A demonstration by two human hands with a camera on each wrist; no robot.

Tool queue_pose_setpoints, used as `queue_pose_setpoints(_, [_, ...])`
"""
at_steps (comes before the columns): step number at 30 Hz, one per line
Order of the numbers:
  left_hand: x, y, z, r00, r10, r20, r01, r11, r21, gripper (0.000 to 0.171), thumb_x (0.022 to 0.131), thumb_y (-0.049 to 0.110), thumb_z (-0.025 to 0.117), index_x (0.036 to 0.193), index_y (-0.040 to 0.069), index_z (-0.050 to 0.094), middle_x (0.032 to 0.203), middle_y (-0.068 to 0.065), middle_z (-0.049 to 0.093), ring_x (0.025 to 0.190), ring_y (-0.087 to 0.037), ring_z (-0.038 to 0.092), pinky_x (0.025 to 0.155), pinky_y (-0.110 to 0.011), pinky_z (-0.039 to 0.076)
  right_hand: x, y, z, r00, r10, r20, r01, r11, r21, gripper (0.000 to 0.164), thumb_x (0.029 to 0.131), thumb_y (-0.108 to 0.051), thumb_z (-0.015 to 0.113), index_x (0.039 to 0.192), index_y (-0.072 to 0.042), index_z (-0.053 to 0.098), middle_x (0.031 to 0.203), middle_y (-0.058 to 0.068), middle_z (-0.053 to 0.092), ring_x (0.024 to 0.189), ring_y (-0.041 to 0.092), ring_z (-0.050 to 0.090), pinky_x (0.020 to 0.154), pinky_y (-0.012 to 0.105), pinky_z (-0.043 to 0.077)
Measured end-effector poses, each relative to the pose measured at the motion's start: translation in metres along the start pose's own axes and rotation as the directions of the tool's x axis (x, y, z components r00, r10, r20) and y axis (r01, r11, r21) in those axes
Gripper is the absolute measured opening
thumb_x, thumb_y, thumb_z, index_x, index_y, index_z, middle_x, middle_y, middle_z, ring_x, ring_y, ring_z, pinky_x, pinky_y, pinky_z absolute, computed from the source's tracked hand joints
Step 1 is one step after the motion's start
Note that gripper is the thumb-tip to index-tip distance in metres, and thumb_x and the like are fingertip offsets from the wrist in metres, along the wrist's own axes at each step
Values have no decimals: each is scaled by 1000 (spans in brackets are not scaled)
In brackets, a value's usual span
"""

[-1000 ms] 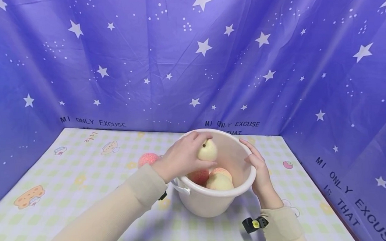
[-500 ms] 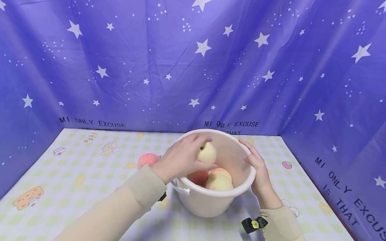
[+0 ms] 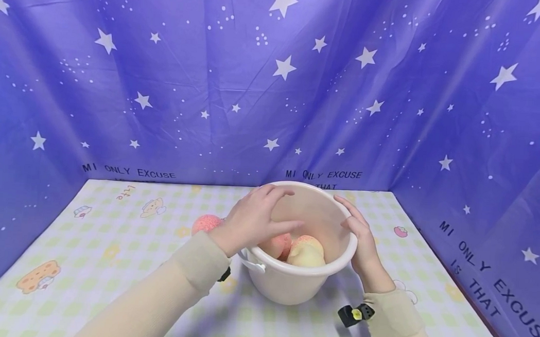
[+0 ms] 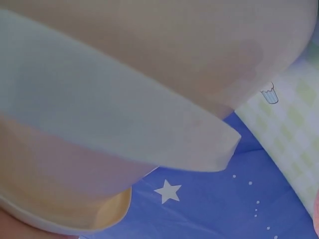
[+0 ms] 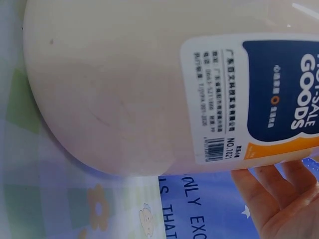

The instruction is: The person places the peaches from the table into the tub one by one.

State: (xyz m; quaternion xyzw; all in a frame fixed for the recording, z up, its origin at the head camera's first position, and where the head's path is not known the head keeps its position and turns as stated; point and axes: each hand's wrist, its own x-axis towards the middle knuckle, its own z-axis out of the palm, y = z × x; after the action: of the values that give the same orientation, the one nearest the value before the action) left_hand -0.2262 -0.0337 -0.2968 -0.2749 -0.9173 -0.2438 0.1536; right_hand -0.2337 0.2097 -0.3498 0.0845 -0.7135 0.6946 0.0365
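On the table stands a white plastic bucket [image 3: 286,285] with several fruits in it. A pale yellow round fruit [image 3: 308,257], an orange-speckled fruit [image 3: 309,240] and a red fruit [image 3: 285,243] show inside, partly covered by each other and the rim. Over the bucket's left rim my left hand [image 3: 255,219] is spread, thumb and fingers apart, holding nothing. My right hand [image 3: 365,244] grips the bucket's right rim, its fingers against the outside. In the right wrist view those fingers [image 5: 279,189] press on the wall beside a printed label [image 5: 219,99].
A pink-red speckled fruit [image 3: 207,223] lies on the table left of the bucket, partly behind my left hand. The bucket's white handle [image 4: 124,109] hangs at its left side. A checked tablecloth [image 3: 109,220] covers the table, with a blue starry curtain [image 3: 238,84] behind.
My left hand has let go of the pale yellow fruit with the dark stem spot, which has dropped out of its fingers into the bucket. My right hand has stayed on the rim.
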Motion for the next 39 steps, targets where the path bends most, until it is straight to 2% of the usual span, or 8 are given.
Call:
queue_pose_setpoints(6, [0, -3, -2, 997, 53, -64, -49, 997, 61, 60, 87, 54, 68, 133, 16, 58, 122, -4, 63, 106, -25, 59, 88, -40, 52, 0, 0, 0, 1000, 7, -5, -7, 1000, -1, 68, 84, -5, 29, 152, -9, 35, 144, -3, 41, 118, 9, 47, 96, 20, 40])
queue_pose_setpoints(15, [-1, -15, -16, 989, 20, -147, -13, 999, 44, 54, 90, 51, 66, 129, 14, 60, 121, -5, 65, 108, -27, 60, 90, -41, 51, 0, -1, 0, 1000, 4, -5, -4, 1000, -6, 68, 84, -5, 29, 152, -7, 33, 144, -1, 42, 119, 11, 47, 96, 21, 41])
queue_pose_setpoints(21, [-3, -24, -24, 990, -56, -131, 60, 998, 25, 58, 91, 52, 63, 134, 14, 57, 129, -5, 62, 121, -28, 57, 101, -44, 48, 0, -2, 0, 1000, 4, -3, -4, 1000, 5, 68, 84, -4, 29, 152, -6, 32, 142, -3, 43, 119, 12, 47, 96, 22, 41])
queue_pose_setpoints(24, [-6, -29, -26, 989, -64, -133, 67, 998, 19, 58, 92, 53, 62, 134, 12, 57, 130, -5, 63, 123, -27, 56, 104, -44, 46, 0, -1, 0, 1000, 7, -1, -7, 1000, 11, 68, 84, -4, 29, 152, -7, 33, 141, -4, 43, 119, 12, 47, 97, 22, 41])
queue_pose_setpoints(32, [-15, -43, -30, 981, -112, -161, 117, 993, 26, 59, 92, 55, 60, 134, 13, 57, 128, -6, 63, 119, -28, 57, 99, -44, 48, 0, -2, 0, 1000, 17, -9, -17, 1000, 3, 68, 84, -5, 30, 152, -10, 34, 147, 1, 39, 120, 12, 46, 96, 21, 40])
queue_pose_setpoints(39, [-23, -53, -29, 976, -157, -153, 167, 984, 54, 63, 92, 58, 58, 136, 14, 55, 130, -7, 63, 118, -30, 56, 95, -48, 50, -1, -1, 0, 1000, 18, -13, -18, 1000, 2, 68, 84, -5, 29, 152, -11, 35, 144, 0, 41, 119, 12, 46, 96, 21, 40])
